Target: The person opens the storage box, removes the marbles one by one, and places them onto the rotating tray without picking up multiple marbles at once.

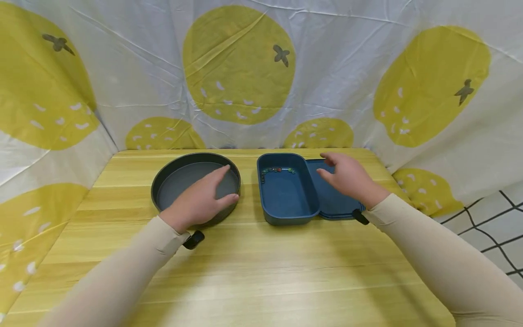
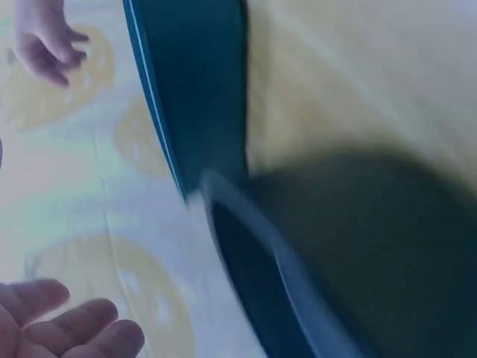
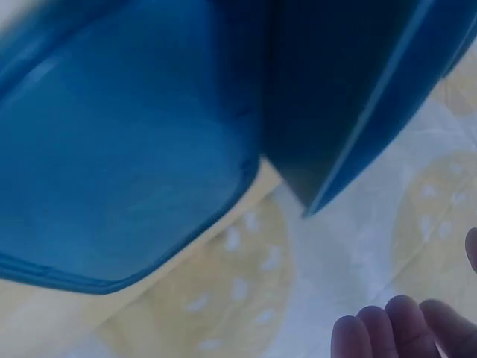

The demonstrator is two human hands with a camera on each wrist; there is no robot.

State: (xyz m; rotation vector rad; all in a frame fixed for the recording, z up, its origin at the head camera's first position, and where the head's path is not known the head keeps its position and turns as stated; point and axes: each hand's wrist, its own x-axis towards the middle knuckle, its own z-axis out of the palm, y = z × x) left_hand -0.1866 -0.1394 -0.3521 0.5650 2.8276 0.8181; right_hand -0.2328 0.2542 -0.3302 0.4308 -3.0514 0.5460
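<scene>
Hovering above a round pan (image 1: 184,177), the left hand (image 1: 198,202) holds nothing, its thumb spread wide from its fingers; the right hand (image 1: 349,175) hangs over a flat lid (image 1: 337,204), likewise holding nothing, thumb and fingers apart. Between them, near 12 o'clock from the person, a deep box (image 1: 288,197) sits mouth up, presumably so that the beads (image 1: 279,170) inside stay contained. At the box's 3 o'clock lies the lid, probably set aside to leave that mouth uncovered; at its 9 o'clock the pan rests flat on the worktop (image 1: 261,263), likely for steadiness. Box and lid share a dark blue, with rounded corners. The beads look tiny, green, red and yellowish, lined along the 12 o'clock wall and turning down near 10 o'clock; whether they are strung I cannot tell. The pan is dark grey and shallow
</scene>
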